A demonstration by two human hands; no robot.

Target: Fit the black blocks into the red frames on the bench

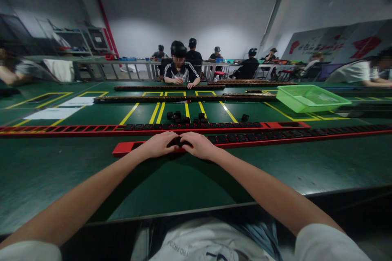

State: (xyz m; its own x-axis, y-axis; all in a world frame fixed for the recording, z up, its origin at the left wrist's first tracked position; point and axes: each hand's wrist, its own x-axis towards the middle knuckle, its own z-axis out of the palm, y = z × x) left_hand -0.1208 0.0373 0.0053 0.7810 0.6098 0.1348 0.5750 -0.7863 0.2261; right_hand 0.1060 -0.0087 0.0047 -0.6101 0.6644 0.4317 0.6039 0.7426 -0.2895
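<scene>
My left hand (161, 144) and my right hand (196, 144) meet over the left part of the near red rail (123, 148). Between their curled fingers and thumbs is a small black part (180, 142), mostly hidden by the fingers. To the right of my hands, a row of black square parts (241, 137) fills the same rail. Just behind runs a second red rail (55, 129), with open slots on its left and black parts in its middle. Several loose black parts (177, 117) lie beyond it.
A light green basket (312, 100) stands at the right. White papers (52, 113) lie on the left of the green table (214, 187), among yellow tape lines. Long dark strips (190, 98) cross farther back. Across the table, a person (180, 67) works; others sit behind and at both sides.
</scene>
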